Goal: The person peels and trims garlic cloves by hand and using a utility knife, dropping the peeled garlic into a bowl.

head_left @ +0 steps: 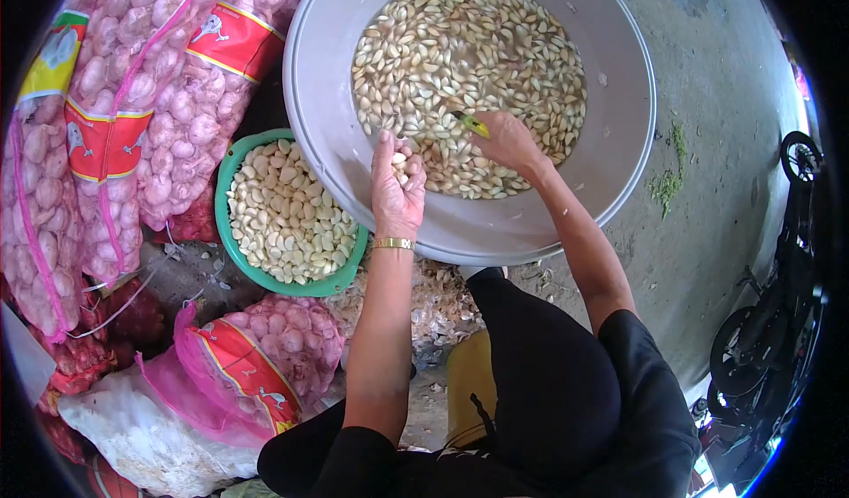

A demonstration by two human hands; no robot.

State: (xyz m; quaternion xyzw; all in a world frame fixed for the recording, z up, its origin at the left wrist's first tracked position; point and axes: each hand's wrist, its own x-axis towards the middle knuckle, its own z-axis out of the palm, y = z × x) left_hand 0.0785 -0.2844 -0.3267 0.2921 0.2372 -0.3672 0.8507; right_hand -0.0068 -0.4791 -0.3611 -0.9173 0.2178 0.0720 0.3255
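Note:
My left hand [398, 188] is cupped, palm up, around a few peeled garlic cloves [401, 164] at the near rim of a large grey tub [610, 135]. In my right hand [511, 142] is a small knife [475, 126] with a yellow-green handle and a dark tip pointing left, held over the tub. Below both hands, many garlic cloves [469, 56] float in cloudy water, some still with brownish skin. Left of my left wrist, a green basket [232, 241] is filled with pale peeled cloves [287, 210].
Pink mesh sacks of whole garlic bulbs [186, 109] stack up on the left. An opened mesh bag [292, 339] lies nearer, beside a white plastic sack [150, 432]. Peeled skins [424, 299] litter the floor before the tub. A motorbike [761, 339] stands at the far right.

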